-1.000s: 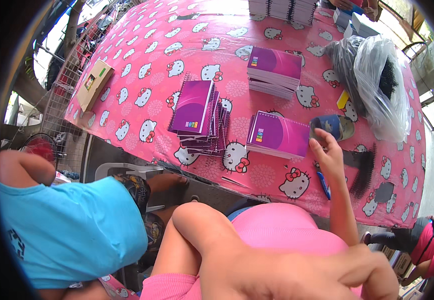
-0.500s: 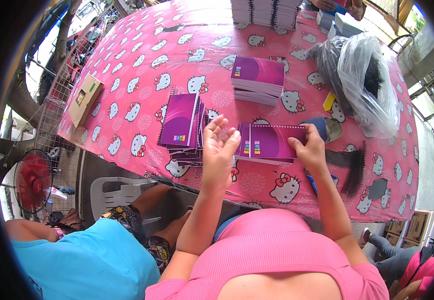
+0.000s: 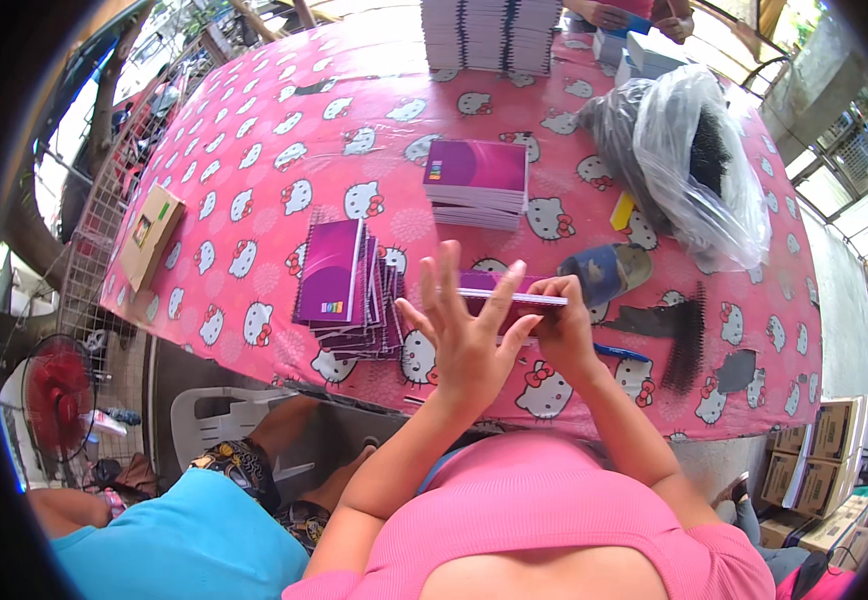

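My right hand (image 3: 566, 330) grips the right end of a purple-covered notebook (image 3: 514, 298), raised and tilted so that its white page edge shows. In front of it my left hand (image 3: 469, 345) is open with fingers spread, partly hiding the notebook; whether its fingertips touch the notebook I cannot tell. Left of my hands lies an uneven stack of purple spiral notebooks (image 3: 331, 270). Farther back stands a neat pile of purple notebooks (image 3: 477, 165). To the right of my right hand are a blue pen (image 3: 621, 353) and a row of black spiral coils (image 3: 689, 340).
A clear plastic bag (image 3: 684, 170) holding black coils lies at right, near a blue-and-tan rounded object (image 3: 604, 272). Tall notebook stacks (image 3: 489, 35) and another person's hands (image 3: 604, 15) are at the back. A cardboard box (image 3: 152, 235) sits far left; someone in blue (image 3: 184, 540) is beside me.
My right hand has lifted and tilted the notebook, which lay flat before. My left hand has turned and spread its fingers in front of it. The view has shifted slightly.
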Action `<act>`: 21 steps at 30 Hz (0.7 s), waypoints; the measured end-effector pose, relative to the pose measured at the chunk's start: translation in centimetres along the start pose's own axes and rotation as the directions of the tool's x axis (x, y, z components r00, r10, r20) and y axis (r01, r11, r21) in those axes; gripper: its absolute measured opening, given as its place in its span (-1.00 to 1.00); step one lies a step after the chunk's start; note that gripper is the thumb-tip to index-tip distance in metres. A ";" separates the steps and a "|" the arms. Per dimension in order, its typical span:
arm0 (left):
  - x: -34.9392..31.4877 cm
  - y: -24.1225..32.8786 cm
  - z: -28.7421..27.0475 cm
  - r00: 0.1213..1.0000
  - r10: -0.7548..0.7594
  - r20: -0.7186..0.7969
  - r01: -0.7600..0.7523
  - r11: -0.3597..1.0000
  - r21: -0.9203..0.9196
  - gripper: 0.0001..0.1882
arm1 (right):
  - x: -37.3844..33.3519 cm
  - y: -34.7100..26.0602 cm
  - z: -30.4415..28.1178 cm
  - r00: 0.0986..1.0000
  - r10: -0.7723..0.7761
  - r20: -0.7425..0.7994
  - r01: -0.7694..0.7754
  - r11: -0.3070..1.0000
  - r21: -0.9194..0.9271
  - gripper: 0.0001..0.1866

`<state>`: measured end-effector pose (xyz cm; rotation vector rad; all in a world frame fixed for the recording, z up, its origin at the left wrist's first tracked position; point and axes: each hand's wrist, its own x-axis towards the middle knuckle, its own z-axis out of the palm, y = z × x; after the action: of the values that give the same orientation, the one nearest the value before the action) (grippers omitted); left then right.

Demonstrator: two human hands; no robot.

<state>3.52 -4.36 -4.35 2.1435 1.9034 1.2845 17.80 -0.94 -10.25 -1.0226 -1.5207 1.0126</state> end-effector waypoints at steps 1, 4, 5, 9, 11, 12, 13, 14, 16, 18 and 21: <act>0.3 -0.5 0.9 0.999 0.053 0.008 -0.053 0.998 -0.043 -0.68 | 0.2 -0.7 -0.1 0.999 -0.023 0.033 0.026 0.995 -0.093 -0.66; 1.3 -1.0 1.9 0.999 0.052 -0.014 -0.053 0.994 -0.093 -0.87 | 1.1 -3.1 -4.2 0.986 -0.160 0.055 0.166 0.850 -0.499 -0.58; 1.3 -1.1 1.6 0.999 0.036 0.030 -0.032 0.992 -0.126 -0.86 | 1.1 -2.5 -7.5 0.980 -0.184 -0.078 0.093 0.765 -0.637 -0.54; 1.4 -0.9 1.6 0.998 0.046 0.040 -0.037 0.979 -0.201 -0.87 | -2.8 2.2 -21.1 0.721 0.109 -0.685 -0.693 0.089 -0.715 -0.38; 1.4 -0.9 1.7 0.999 0.048 0.024 -0.042 0.976 -0.215 -0.87 | -5.1 4.2 -22.3 0.684 0.179 -0.707 -0.710 -0.056 -0.702 -0.39; 1.6 -0.8 1.8 0.999 0.052 0.011 -0.048 0.974 -0.219 -0.86 | -6.1 5.4 -22.6 0.716 0.185 -0.673 -0.690 0.037 -0.723 -0.42; 1.5 -0.8 1.7 0.999 0.045 0.001 -0.044 0.975 -0.218 -0.84 | -6.4 5.3 -22.2 0.752 0.192 -0.631 -0.656 0.129 -0.743 -0.45; 1.4 -0.9 1.7 0.999 0.037 0.005 -0.035 0.976 -0.214 -0.84 | -6.3 5.1 -22.4 0.765 0.219 -0.606 -0.641 0.173 -0.747 -0.50; 1.7 -1.0 1.6 1.000 0.024 0.003 -0.023 0.978 -0.209 -0.84 | -5.2 3.8 -23.1 0.792 0.258 -0.553 -0.608 0.267 -0.747 -0.59; 1.8 -0.9 1.3 0.999 0.047 0.016 -0.043 0.981 -0.190 -0.83 | -5.0 3.4 -23.6 0.796 0.185 -0.576 -0.604 0.295 -0.740 -0.66; 1.8 -1.0 1.2 0.998 0.040 0.041 -0.031 0.978 -0.204 -0.82 | -4.7 3.0 -24.0 0.804 0.114 -0.584 -0.590 0.281 -0.757 -0.70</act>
<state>3.28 -2.04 -4.63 2.0937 1.6439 1.3582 42.41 -2.00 -10.83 -2.3509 -1.4416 -0.0060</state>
